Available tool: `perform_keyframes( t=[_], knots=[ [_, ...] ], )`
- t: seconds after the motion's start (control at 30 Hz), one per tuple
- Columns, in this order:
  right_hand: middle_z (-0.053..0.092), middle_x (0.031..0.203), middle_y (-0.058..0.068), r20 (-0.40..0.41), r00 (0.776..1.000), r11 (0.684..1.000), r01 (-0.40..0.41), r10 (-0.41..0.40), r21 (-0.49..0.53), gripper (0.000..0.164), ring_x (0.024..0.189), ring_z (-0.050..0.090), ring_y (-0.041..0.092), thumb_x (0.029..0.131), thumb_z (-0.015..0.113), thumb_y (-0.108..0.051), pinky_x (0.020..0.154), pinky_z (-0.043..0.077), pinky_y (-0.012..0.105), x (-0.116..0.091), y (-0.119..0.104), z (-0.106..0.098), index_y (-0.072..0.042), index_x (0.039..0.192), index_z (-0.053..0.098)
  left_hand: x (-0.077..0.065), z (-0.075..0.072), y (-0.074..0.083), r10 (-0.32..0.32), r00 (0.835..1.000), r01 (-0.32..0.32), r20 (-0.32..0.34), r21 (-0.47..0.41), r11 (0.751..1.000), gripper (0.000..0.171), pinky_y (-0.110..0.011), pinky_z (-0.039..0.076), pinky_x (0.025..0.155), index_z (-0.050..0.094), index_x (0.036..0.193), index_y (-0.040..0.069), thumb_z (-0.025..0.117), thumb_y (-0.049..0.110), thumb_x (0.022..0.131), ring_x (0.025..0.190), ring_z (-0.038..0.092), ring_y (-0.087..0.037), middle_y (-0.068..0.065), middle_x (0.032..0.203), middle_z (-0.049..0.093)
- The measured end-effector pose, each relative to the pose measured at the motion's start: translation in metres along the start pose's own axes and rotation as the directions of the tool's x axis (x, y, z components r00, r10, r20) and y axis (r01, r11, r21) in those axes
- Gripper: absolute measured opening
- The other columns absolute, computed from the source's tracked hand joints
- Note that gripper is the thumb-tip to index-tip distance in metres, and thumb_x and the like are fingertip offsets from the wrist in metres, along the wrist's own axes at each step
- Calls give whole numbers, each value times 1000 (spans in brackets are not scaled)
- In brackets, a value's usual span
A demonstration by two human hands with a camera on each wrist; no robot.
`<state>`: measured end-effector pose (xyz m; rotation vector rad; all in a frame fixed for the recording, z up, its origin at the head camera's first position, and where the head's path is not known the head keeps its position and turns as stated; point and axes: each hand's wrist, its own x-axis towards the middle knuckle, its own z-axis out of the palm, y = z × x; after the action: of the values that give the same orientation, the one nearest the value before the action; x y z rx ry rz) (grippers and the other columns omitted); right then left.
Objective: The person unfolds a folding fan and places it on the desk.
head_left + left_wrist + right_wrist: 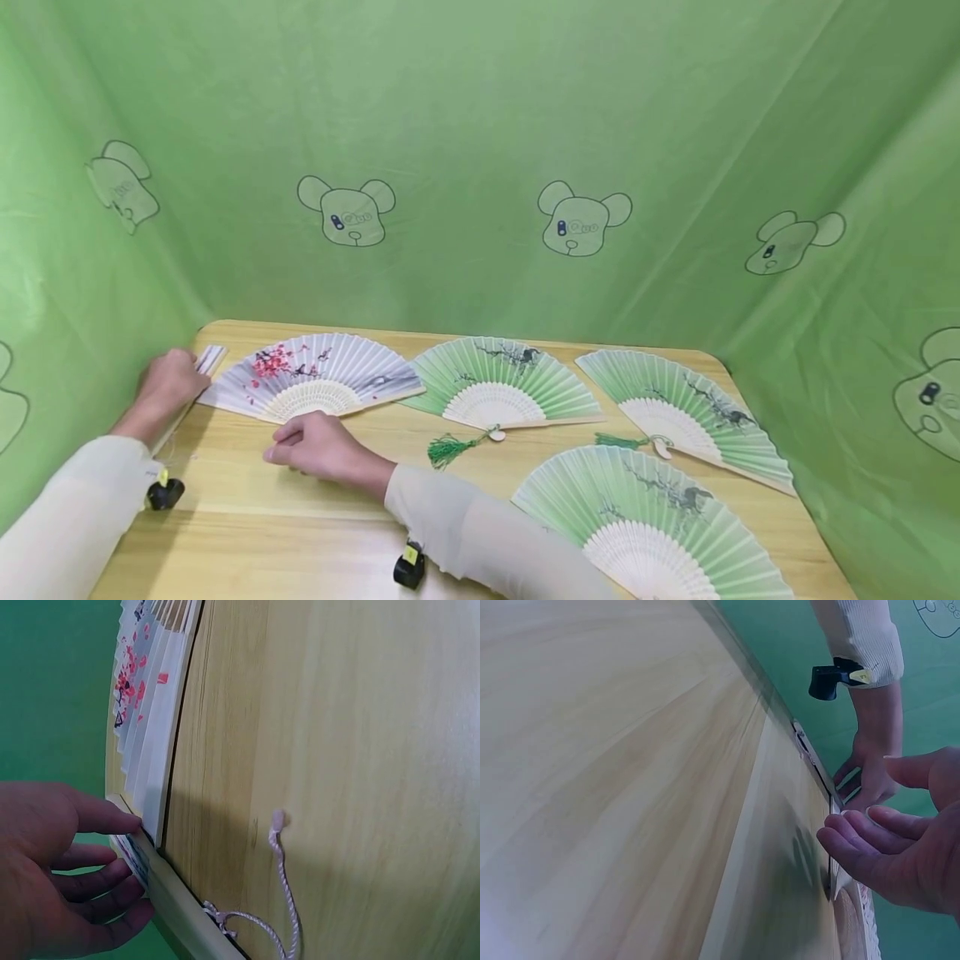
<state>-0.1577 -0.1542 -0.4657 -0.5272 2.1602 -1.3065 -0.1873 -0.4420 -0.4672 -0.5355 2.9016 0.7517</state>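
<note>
At the table's left edge my left hand [174, 379] holds a folded fan [211, 359]. In the left wrist view, the thumb and fingertips meet the folded fan's edge [176, 900], and a pale twisted cord [283, 877] trails from it onto the wood. Right beside it lies a spread white fan [330, 367] with pink blossoms, its left end close to the folded one. My right hand [318, 446] hovers just in front of the white fan's base; the right wrist view shows its fingers loosely bent, with nothing between them.
To the right lie three spread green fans: one at the back middle [517, 375], one at the back right [675, 396] and one at the front right [660, 508]. Two show green tassels [447, 451]. Green curtains [465, 108] enclose the wooden table [247, 517].
</note>
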Motion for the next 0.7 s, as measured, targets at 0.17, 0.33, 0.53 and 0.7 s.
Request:
perform_keyframes(
  t=[0.17, 0.33, 0.53, 0.7],
  knots=[
    [75, 83, -4, -9, 1000, 1000, 6, -7, -18, 28, 67, 67, 8, 90, 82, -25, 56, 57, 16, 6, -7, 5, -8, 112, 77, -1, -3, 1, 1, 1000, -1, 5, 6, 1000, 28, -31, 55, 53, 61, 102, -16, 65, 9, 90, 71, 61, -33, -29, 84, 64],
    [77, 85, -3, -10, 1000, 999, 9, -10, -51, 28, 64, 67, 8, 89, 83, -26, 55, 57, 16, 13, -15, 10, -10, 112, 77, -2, -3, 4, -14, 1000, 14, 18, 8, 1000, 24, -31, 54, 51, 62, 92, -12, 67, 12, 91, 68, 59, -30, -23, 78, 63],
    [78, 87, -3, -8, 1000, 998, -3, 3, -65, 31, 68, 71, 13, 89, 83, -28, 55, 57, 17, 20, -24, 12, -12, 114, 77, -1, -2, 8, -31, 999, 30, 18, 27, 999, 28, -29, 54, 50, 63, 93, -13, 72, 14, 89, 65, 58, -27, -21, 77, 63],
    [79, 91, -1, -6, 1000, 998, -10, 10, -62, 31, 70, 71, 11, 88, 84, -28, 59, 57, 15, 25, -23, 16, -11, 113, 77, -2, -1, 6, -47, 999, 47, 19, 17, 999, 29, -31, 56, 50, 63, 93, -13, 73, 14, 89, 63, 59, -25, -21, 77, 62]
  ],
)
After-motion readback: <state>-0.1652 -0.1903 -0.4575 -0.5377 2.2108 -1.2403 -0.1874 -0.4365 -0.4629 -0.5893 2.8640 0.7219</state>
